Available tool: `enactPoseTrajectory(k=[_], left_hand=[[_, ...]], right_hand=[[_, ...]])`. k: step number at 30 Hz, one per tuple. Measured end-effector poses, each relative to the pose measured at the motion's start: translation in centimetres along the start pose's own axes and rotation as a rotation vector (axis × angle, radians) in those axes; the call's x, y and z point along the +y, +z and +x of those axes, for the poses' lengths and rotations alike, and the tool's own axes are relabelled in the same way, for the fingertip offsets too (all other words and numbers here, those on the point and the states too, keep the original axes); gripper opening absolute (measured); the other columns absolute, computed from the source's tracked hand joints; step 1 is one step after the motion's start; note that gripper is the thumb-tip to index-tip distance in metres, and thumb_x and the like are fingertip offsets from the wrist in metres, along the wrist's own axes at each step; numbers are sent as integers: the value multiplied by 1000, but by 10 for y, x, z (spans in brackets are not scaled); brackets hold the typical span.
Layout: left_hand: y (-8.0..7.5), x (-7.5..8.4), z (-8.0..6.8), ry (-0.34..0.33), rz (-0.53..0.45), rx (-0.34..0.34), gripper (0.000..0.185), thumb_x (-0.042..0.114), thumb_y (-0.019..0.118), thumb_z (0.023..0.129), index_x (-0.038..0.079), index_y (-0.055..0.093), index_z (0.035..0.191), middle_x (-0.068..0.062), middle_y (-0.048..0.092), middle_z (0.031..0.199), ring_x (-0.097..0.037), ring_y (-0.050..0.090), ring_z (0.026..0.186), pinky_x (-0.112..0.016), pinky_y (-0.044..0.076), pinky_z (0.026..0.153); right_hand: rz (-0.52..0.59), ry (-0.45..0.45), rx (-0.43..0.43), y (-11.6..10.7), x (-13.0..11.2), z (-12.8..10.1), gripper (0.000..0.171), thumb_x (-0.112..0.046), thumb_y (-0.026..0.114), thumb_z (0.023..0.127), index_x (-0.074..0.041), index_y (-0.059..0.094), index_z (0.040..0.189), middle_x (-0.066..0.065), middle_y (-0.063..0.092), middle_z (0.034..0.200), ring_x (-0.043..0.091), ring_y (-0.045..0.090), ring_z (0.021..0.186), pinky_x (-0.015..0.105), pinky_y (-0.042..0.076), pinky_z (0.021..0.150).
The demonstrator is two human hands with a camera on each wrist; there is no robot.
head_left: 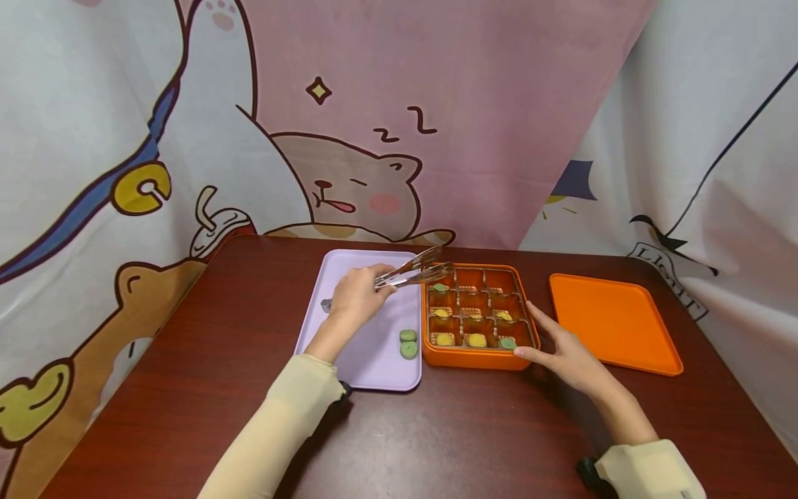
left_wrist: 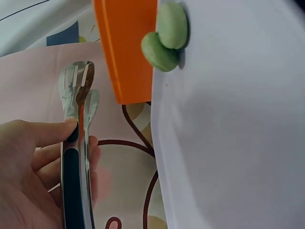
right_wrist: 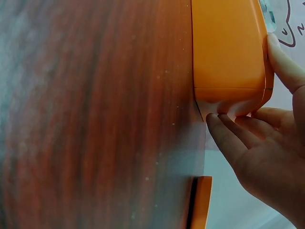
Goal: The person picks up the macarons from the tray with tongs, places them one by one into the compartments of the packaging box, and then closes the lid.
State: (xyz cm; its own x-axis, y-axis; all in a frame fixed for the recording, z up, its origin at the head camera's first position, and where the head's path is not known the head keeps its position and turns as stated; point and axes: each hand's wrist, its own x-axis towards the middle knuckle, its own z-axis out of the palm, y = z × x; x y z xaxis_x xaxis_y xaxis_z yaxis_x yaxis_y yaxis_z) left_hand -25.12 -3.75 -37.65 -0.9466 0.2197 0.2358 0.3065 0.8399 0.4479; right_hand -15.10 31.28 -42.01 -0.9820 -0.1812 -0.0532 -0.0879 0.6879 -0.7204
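Observation:
My left hand grips metal tongs with dark handle inserts. Their slotted tips stand slightly apart with nothing visible between them, and in the head view they overlap the far left corner of an orange box. That box holds a divided clear insert; small yellow pieces and green pieces lie in several compartments. On its right side, my right hand holds the near corner, thumb on the rim and fingers along the wall. Two green round pieces touch each other on the lilac tray.
An orange lid lies flat on the dark wooden table, right of the box. The lilac tray stands right beside the box's left wall. Behind the table hangs a printed cartoon curtain.

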Motion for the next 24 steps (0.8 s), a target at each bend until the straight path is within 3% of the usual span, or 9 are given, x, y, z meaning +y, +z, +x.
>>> enactPoseTrajectory(k=[3, 9, 17, 24], left_hand=[[-7, -5, -5, 12, -24, -18, 39, 31, 73, 81, 24, 66, 118, -7, 71, 103, -29, 67, 87, -42, 49, 68], [-19, -18, -17, 36, -50, -42, 36, 28, 75, 80, 20, 69, 114, -6, 72, 98, -25, 64, 82, -39, 46, 65], [-30, -34, -34, 6, -68, -98, 35, 29, 74, 80, 21, 69, 113, -3, 71, 104, -23, 63, 86, -40, 46, 71], [-34, -47, -48, -18, -94, -130, 36, 28, 76, 78, 20, 70, 113, -3, 71, 104, -20, 61, 81, -36, 44, 67]], right_hand=[[4, 2, 0, 0, 0, 0, 90, -38, 67, 86, -19, 9, 153, 23, 18, 154, 51, 22, 135, 70, 24, 96], [5, 4, -2, -1, -1, 0, 91, -38, 67, 86, -19, 9, 153, 22, 18, 154, 51, 21, 135, 71, 23, 96], [-6, -2, 3, -1, 2, 1, 91, -39, 67, 86, -18, 9, 153, 23, 18, 154, 51, 22, 134, 71, 23, 96], [-4, -14, -4, -1, 1, 1, 90, -39, 66, 86, -18, 9, 153, 20, 16, 155, 50, 21, 135, 71, 22, 96]])
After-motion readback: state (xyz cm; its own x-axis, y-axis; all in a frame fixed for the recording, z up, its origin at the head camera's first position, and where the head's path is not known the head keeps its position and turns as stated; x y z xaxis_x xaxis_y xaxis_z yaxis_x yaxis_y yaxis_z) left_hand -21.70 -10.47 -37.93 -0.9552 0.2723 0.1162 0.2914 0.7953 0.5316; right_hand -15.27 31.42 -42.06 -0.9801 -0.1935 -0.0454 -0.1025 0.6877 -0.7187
